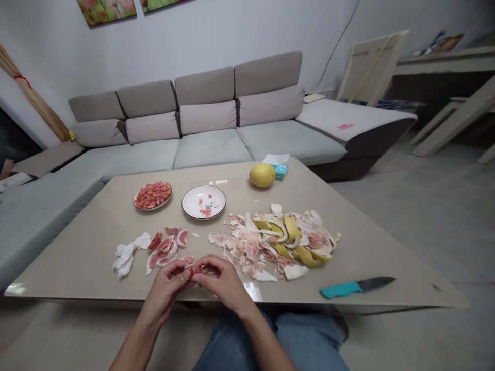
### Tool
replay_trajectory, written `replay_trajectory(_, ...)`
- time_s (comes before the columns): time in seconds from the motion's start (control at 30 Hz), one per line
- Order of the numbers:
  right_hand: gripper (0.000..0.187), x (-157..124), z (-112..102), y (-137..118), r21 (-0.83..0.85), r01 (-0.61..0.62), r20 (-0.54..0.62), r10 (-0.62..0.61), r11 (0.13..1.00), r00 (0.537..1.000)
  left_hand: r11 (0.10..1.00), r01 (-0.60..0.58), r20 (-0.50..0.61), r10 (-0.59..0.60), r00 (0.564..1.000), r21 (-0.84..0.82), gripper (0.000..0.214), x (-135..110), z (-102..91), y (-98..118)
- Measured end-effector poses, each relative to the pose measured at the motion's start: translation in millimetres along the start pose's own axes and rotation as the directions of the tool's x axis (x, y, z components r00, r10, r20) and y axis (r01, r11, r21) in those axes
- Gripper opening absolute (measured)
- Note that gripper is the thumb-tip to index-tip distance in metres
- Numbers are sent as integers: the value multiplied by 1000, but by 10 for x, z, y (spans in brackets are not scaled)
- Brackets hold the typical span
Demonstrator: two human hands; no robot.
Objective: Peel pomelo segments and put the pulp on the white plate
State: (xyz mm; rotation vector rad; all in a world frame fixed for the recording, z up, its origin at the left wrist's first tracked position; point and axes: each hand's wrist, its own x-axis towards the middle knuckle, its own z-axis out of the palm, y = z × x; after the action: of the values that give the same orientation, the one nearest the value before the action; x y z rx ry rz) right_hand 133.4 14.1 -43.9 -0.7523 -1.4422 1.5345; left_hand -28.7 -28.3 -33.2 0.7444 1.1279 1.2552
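Observation:
Between my left hand (170, 286) and my right hand (218, 278) is a red pomelo segment (193, 271), pinched by the fingers of both near the table's front edge. My fingers cover much of it. Just beyond my left hand lies a loose group of pomelo segments (167, 248), pink-red and partly in pale membrane. To the right of my right hand spreads a heap of pomelo peel (305, 255) and torn membrane (247, 245). Farther back are a plate of red pulp pieces (153, 196) and a white plate (193, 202) with a few small scraps on it.
A crumpled white tissue (126, 257) lies left of the segments. At the back right, a whole yellow pomelo (262, 175) stands by a blue tissue box (281, 170). A knife with a teal handle (342, 290) rests near the front right edge. A grey sofa (209, 141) stands behind the table.

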Motion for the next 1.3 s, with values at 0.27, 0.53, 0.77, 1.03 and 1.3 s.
replay_trajectory(0.27,24,-30,57,1,-267,149,-81,-176,952,981,978,-119,-4,122,993,172,18,2,-24,-18)
replay_trajectory(0.53,10,-5,58,-13,-152,104,-128,-124,983,984,996,-91,-52,90,995,-16,21,35,18,-77)
replay_trajectory(0.77,14,19,100,66,145,29,-131,-10,989,991,977,-115,-89,100,991,-181,22,25,130,-132)
replay_trajectory(1.03,11,-3,49,40,-119,126,-115,-140,985,983,996,-72,16,72,997,-53,19,24,138,-68)
replay_trajectory(1.3,15,2,24,61,-82,99,-93,-107,992,990,977,-120,-44,130,991,178,27,36,110,-25)
